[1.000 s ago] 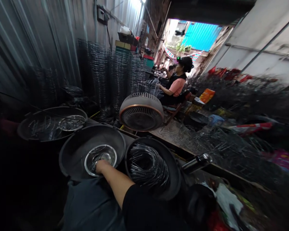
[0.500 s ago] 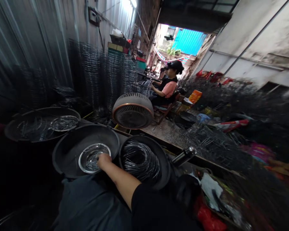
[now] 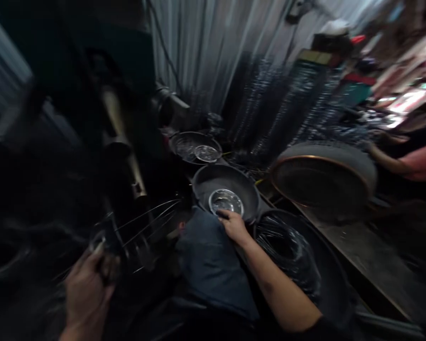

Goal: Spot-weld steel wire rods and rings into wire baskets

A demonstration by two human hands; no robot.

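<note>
My right hand [image 3: 234, 226] is at the near rim of a shiny metal bowl [image 3: 226, 191] that holds small metal pieces. Its fingers are drawn together, and whatever they hold is too small and blurred to name. The bowl rests inside a wide dark pan [image 3: 246, 189]. At lower left, my left hand [image 3: 89, 284] is closed, with thin bent metal wires [image 3: 151, 222] stretching out from around its fingertips. These look like a wire frame, smeared by motion, and the grip itself is partly hidden in shadow.
A dark pan with coiled wire [image 3: 287, 251] lies right of my forearm. Beyond are another pan [image 3: 184, 148], a round fan [image 3: 323, 177] and stacked wire racks [image 3: 266, 104]. A dark machine [image 3: 117, 118] stands at left. Another person's arm [image 3: 394, 161] shows at right.
The view has swung left, bringing my left hand, the wires and the dark machine into sight. My right hand has drawn back from inside the bowl to its near rim.
</note>
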